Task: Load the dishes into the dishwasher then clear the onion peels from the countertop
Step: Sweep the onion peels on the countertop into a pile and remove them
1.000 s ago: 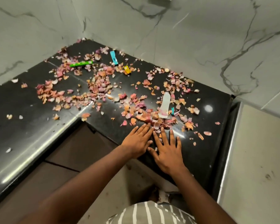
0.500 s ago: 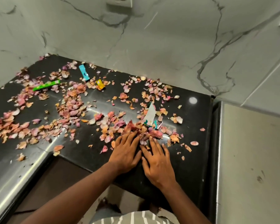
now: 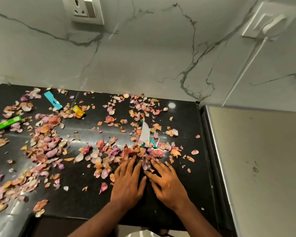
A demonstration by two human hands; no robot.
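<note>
Pink and orange onion peels [image 3: 46,147] lie scattered over the black countertop [image 3: 186,194]. My left hand [image 3: 128,183] and my right hand [image 3: 167,183] rest flat side by side near the front edge, fingers spread, fingertips touching a small heap of peels [image 3: 140,154]. Neither hand grips anything. A white torn wrapper [image 3: 144,134] lies just beyond the heap.
A blue wrapper [image 3: 52,100], a yellow wrapper [image 3: 77,110] and a green wrapper [image 3: 5,124] lie among the peels at the left. A marble wall with a socket [image 3: 85,10] rises behind. A beige appliance top [image 3: 263,168] adjoins the counter on the right.
Both hands have slid forward across the counter into the peels, bunching them into a heap at the fingertips. The view has shifted closer and rightward.
</note>
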